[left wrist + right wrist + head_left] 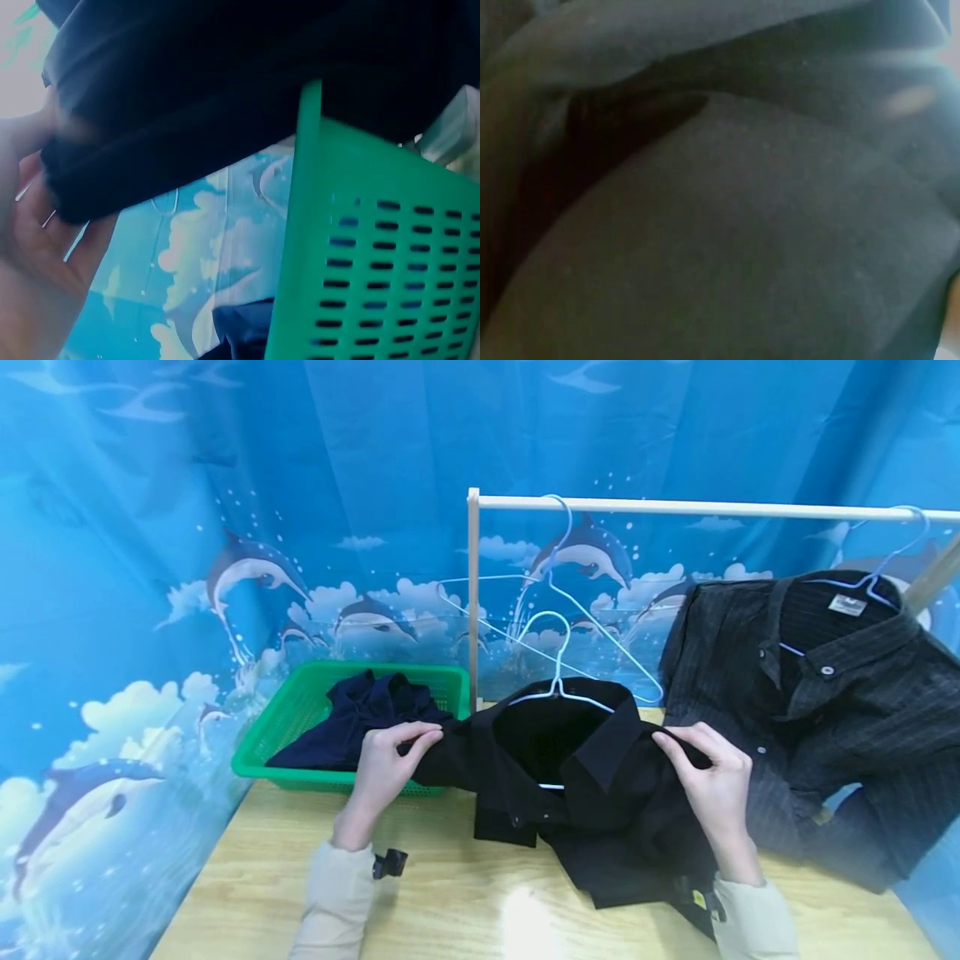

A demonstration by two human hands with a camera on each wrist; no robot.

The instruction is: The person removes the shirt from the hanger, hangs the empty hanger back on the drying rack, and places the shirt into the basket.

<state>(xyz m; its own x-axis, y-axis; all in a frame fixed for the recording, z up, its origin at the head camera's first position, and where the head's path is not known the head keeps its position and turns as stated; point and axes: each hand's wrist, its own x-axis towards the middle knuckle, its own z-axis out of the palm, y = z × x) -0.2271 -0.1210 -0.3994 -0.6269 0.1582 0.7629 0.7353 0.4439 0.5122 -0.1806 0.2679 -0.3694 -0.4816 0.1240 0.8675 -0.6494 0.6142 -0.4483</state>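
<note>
A black collared shirt point(600, 802) is on a light blue hanger point(557, 685), whose hook stands up free of the rail. My left hand point(390, 768) pinches the shirt's sleeve on the left, beside the basket; in the left wrist view the fingers of my left hand point(52, 210) lie against the dark cloth point(172, 112). On the other side my right hand point(716, 781) pinches the shirt near its shoulder. Dark fabric point(742, 240) fills nearly all of the right wrist view, hiding most of that hand.
A green basket point(258, 735) at the left holds a navy garment point(352, 718). Behind the shirt, a rack with a pale rail point(675, 508) carries a bare blue hanger point(600, 622) and a dark grey buttoned shirt point(840, 710). The wooden table point(450, 893) lies below.
</note>
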